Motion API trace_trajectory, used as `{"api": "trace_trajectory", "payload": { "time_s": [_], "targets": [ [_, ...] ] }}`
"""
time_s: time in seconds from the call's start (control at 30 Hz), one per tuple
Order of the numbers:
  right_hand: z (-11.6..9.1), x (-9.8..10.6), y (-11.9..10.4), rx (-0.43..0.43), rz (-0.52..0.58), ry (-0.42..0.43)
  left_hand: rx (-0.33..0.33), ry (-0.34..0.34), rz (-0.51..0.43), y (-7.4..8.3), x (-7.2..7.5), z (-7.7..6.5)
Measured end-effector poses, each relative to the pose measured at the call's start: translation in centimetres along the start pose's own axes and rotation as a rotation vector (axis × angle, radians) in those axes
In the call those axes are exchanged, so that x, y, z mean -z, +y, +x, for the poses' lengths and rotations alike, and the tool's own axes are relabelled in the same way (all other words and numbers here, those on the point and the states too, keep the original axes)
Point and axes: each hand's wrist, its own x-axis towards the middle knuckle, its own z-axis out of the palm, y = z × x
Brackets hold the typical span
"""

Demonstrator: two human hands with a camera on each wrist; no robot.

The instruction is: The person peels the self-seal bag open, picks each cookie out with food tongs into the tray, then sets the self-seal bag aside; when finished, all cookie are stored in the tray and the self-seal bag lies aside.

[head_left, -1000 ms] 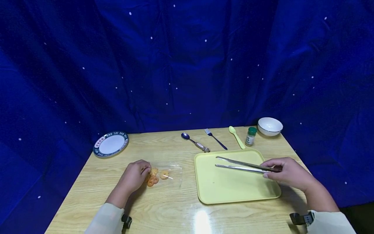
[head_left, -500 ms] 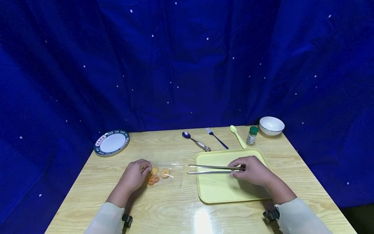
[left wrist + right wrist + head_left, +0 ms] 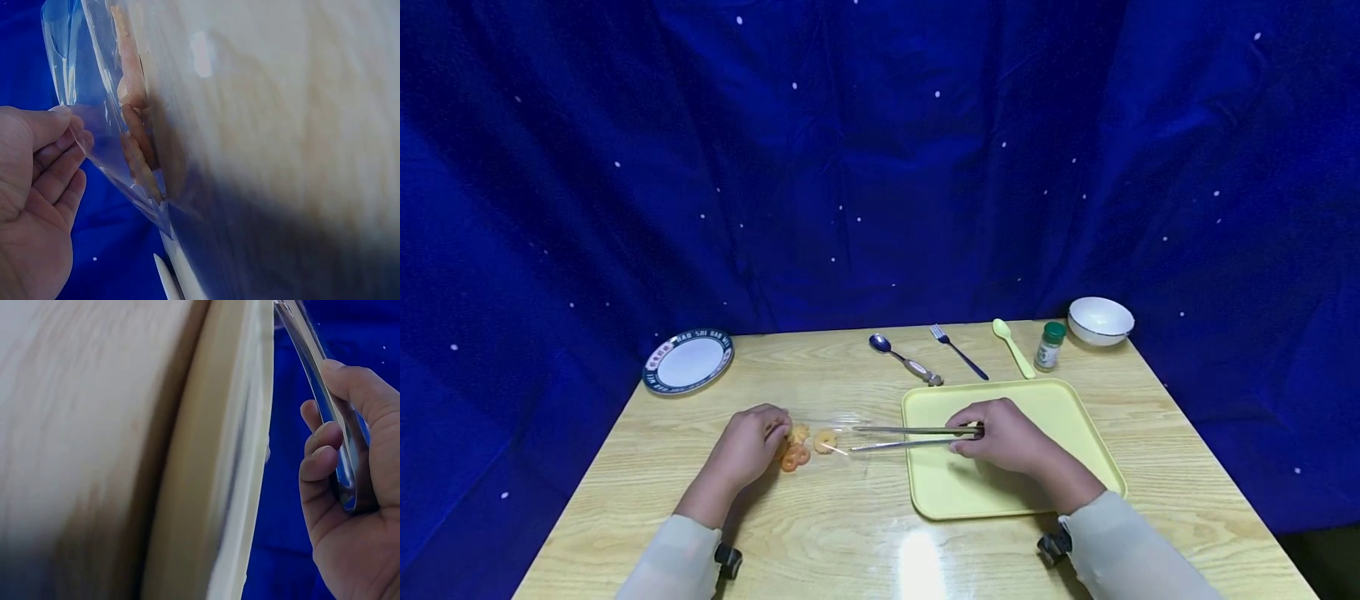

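Observation:
My left hand [image 3: 748,443] pinches the edge of a clear plastic bag [image 3: 100,94] between thumb and forefinger. Inside lie a few snack pieces: a pale yellow ring-shaped cookie [image 3: 825,442], another pale yellow piece [image 3: 800,433] and an orange-brown pretzel-like piece [image 3: 795,456]. Some of the contents are hidden behind the left fingers in the head view. Metal tongs [image 3: 917,431] are in my right hand [image 3: 1006,435], thumb on one arm and fingers round the other. The arms stand apart, and their tips overlap the bag's right end near the ring-shaped cookie.
Beneath the right hand lies a yellow tray [image 3: 1000,502]. Along the back are a rimmed plate [image 3: 688,365], a dark spoon [image 3: 904,360], a fork [image 3: 958,352], a yellow spoon [image 3: 1013,348], a green-capped jar [image 3: 1049,347] and a white bowl [image 3: 1101,322].
My right hand has carried the tongs leftward from the tray's right side, bringing their tips to the bag. The left hand keeps its pinch at nearly the same place.

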Motion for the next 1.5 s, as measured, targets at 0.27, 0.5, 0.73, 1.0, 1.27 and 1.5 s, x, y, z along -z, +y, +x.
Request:
{"api": "trace_trajectory", "payload": {
  "time_s": [0.27, 0.5, 0.73, 1.0, 1.27, 1.5],
  "targets": [
    [1.1, -1.2, -0.5, 0.018, -0.008, -0.013, 0.007, -0.007, 0.003, 0.0, 0.0, 0.0],
    [2.0, -1.8, -0.9, 0.002, -0.023, -0.017, 0.004, -0.004, 0.010, 0.1, -0.1, 0.1],
    [2.5, -2.2, -1.2, 0.008, -0.008, -0.023, -0.003, -0.007, 0.020, 0.0, -0.1, 0.1],
    [3.2, -2.7, -1.4, -0.007, -0.018, -0.035, 0.000, -0.003, 0.014, 0.0, -0.1, 0.1],
    [3.7, -3.5, -1.0, 0.011, -0.042, -0.026, 0.003, -0.014, 0.011, -0.1, -0.1, 0.0],
    [3.2, -3.0, -1.0, 0.030, -0.046, -0.009, -0.001, -0.005, 0.013, -0.1, 0.0, 0.1]
  ]
}}
